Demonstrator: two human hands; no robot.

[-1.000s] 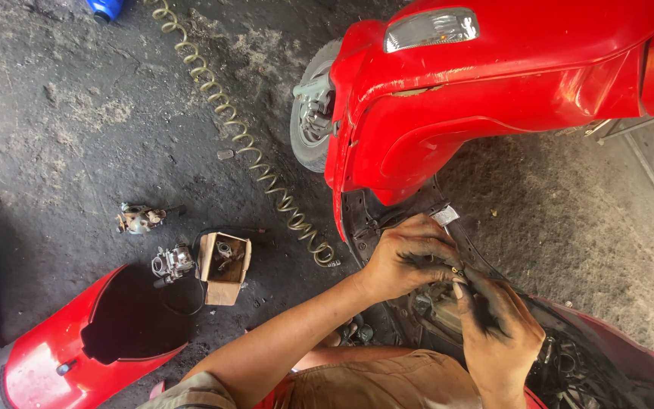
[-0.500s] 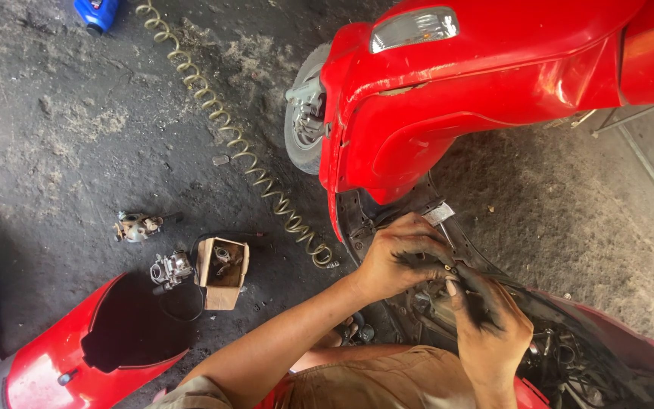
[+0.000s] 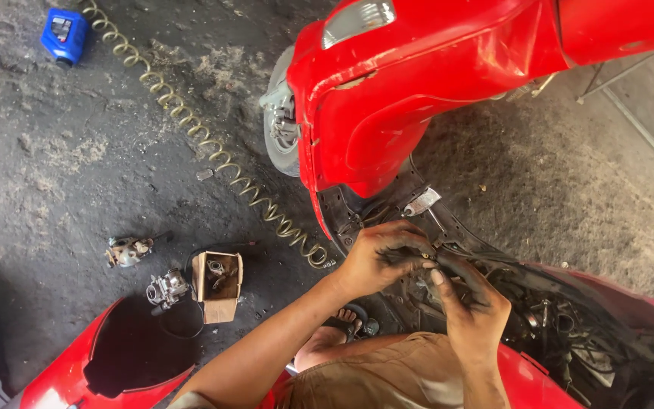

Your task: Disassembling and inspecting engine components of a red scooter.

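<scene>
The red scooter (image 3: 418, 98) stands on a dirty concrete floor (image 3: 62, 151) with its front body panel glossy and scuffed, its headlight lens at the top and the front wheel (image 3: 280, 136) showing at the panel's left edge. Below the panel the bodywork is off, and a tangle of black wiring and hoses (image 3: 562, 341) lies exposed in the open frame, running toward the lower right.

Both hands work at the near end of that tangle, just under the red panel. The left hand (image 3: 384, 261), blackened with grease, is curled over a dark bundle of wiring, its fingers bent closed around it. The right hand (image 3: 474, 303), equally grimy, comes up from below with thumb and forefinger pinched on a small part where the two hands meet; what the part is cannot be made out. The grip of each hand is closed, and the fingertips of the two nearly touch.

On the floor to the left lie a small open cardboard box (image 3: 219, 284) with a metal part inside, a carburettor (image 3: 166, 288) just beside it, and another metal part (image 3: 126, 250) a little farther off. A coiled hose (image 3: 198, 132) runs diagonally across the floor to a blue container (image 3: 63, 34). A detached red body panel (image 3: 115, 363) lies at the lower left.
</scene>
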